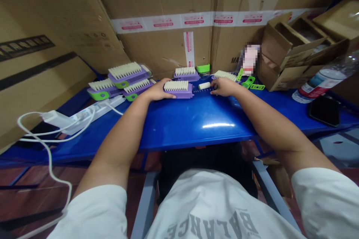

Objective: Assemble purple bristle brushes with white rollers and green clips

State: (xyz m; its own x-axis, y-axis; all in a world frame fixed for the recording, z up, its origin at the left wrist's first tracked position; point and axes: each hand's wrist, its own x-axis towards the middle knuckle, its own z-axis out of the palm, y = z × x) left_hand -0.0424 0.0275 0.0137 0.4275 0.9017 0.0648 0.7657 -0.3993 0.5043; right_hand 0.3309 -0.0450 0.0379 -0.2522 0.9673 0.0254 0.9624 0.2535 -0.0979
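Observation:
On the blue table (196,123), my left hand (158,91) grips the end of a purple brush with cream bristles (178,89). My right hand (224,87) is at the end of a dark ribbed strip (202,90), its fingertips on the strip. A small cream bristle roll (204,86) lies on that strip, between my hands. Behind them stand two more purple brushes (185,74) (224,76). Several purple-and-green brushes (125,75) are piled at the left. Green plastic clips (248,81) lie just beyond my right hand.
A white power strip (95,110) with a charger (54,118) and loose cable lies at the left. A green lidded box (203,68) stands at the back. At the right are a water bottle (322,76), a black phone (324,111) and open cardboard boxes (291,52).

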